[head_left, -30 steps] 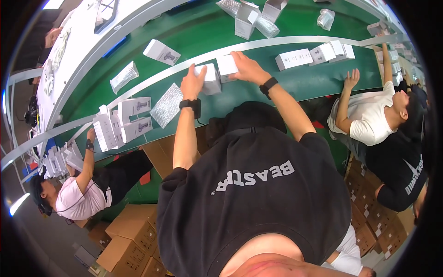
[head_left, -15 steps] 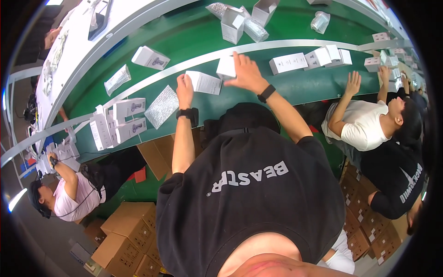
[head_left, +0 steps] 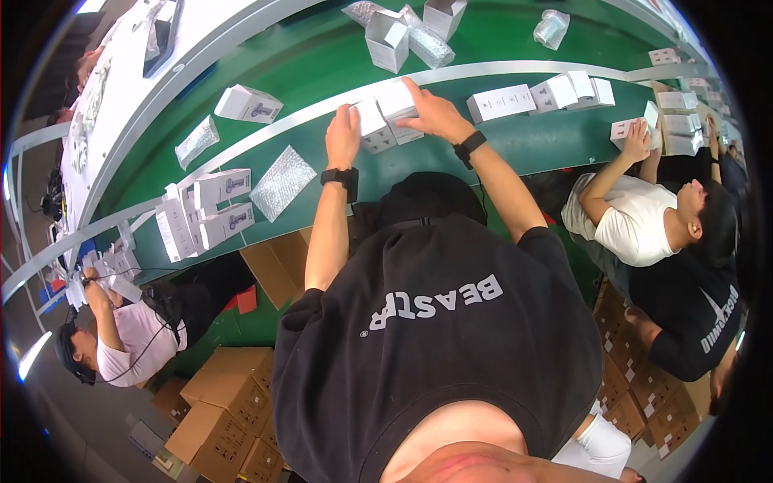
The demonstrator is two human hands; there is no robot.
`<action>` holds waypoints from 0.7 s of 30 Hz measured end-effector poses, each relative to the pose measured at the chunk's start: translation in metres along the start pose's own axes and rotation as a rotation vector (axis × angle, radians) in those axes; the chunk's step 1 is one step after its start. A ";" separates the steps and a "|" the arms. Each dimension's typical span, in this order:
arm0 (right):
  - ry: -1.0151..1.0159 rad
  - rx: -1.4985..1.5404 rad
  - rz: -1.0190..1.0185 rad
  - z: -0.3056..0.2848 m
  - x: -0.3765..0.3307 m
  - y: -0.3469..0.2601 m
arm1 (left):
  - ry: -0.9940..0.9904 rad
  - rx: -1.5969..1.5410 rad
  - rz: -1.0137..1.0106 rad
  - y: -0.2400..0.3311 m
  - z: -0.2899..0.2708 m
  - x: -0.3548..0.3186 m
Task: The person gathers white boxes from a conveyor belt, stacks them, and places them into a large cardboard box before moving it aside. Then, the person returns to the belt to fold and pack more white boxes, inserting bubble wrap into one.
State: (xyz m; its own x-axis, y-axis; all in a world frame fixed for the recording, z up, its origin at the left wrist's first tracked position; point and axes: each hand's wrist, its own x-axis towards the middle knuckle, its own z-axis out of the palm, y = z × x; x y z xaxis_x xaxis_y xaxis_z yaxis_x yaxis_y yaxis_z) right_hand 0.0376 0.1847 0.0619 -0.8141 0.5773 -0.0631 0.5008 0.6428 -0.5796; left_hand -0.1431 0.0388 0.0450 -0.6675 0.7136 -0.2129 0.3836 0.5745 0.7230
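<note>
Two small white cardboard boxes stand side by side, touching, on the dark green bench in front of me. My left hand point(head_left: 344, 138) is closed against the outer side of the left white box point(head_left: 374, 133). Around the far right side of the right white box point(head_left: 397, 102), my right hand point(head_left: 439, 114) is wrapped, thumb on the near side and fingers at the far edge. The undersides of both boxes are hidden. Nearest my left forearm lies a flat bubble-wrap pouch point(head_left: 282, 183).
To the left stands a cluster of white printed boxes point(head_left: 217, 189). Right of my hands is a row of white boxes point(head_left: 503, 104). A pale rail point(head_left: 483, 71) crosses behind, with open boxes point(head_left: 387, 44) and wrapped items point(head_left: 552, 29) beyond. Co-workers point(head_left: 636, 213) work on both sides.
My left hand has moved right with its box, turning it upright against the other one. My right hand has shifted slightly. The co-worker on the right now grips a white box.
</note>
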 end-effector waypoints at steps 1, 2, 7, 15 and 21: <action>-0.032 0.050 0.010 -0.003 0.000 0.001 | -0.015 0.014 0.005 0.003 0.002 0.001; -0.032 0.047 0.010 -0.001 -0.001 0.004 | -0.030 0.027 0.012 0.006 0.004 0.002; -0.041 0.086 -0.050 0.008 -0.016 0.008 | 0.051 0.079 0.230 -0.010 0.010 -0.017; 0.010 0.038 -0.131 -0.004 -0.034 0.011 | 0.012 0.325 0.691 -0.006 -0.012 -0.043; -0.003 0.081 -0.126 -0.009 -0.027 0.019 | 0.090 0.404 0.022 0.009 -0.012 -0.043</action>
State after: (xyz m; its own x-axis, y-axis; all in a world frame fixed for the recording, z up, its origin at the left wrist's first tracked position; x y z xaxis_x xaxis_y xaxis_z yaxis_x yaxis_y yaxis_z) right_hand 0.0718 0.1857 0.0598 -0.8701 0.4928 0.0120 0.3692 0.6676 -0.6466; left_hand -0.1186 0.0085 0.0683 -0.7028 0.6996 -0.1294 0.6058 0.6838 0.4068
